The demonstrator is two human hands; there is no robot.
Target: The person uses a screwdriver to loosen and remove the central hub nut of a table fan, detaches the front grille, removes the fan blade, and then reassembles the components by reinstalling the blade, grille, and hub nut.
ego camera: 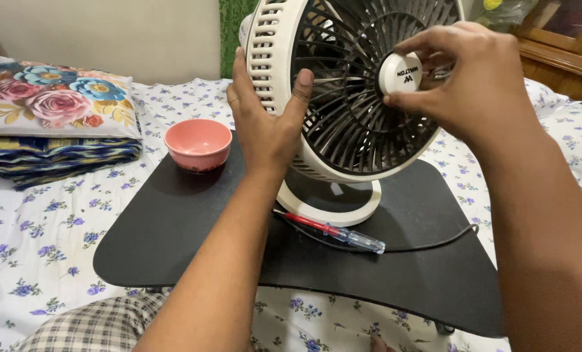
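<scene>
Head view, looking down. A cream table fan (343,98) with a dark front grille stands upright on its ring base on a black desk (174,221), which rests on a bed covered by a white sheet with small blue flowers (37,234).

Left hand (265,124): flat and open, palm against the left rim of the fan's guard; the fingers (242,78) are stretched upward along the rim, thumb lying across the grille. It presses but grips nothing.

Right hand (467,85): fingers curled in on the round white hub cap (400,73) at the grille's centre. Thumb below the cap, index finger above, so the cap sits pinched between the fingertips.

On the desk just before the fan base: a screwdriver (333,233) with red shaft sleeve and clear handle, lying nearly flat, touching neither hand. A black cord (434,242) runs beside it. A pink bowl (198,143) sits at the desk's far left corner. A floral cushion on folded blue cloth (56,104) lies on the bed to the left.
</scene>
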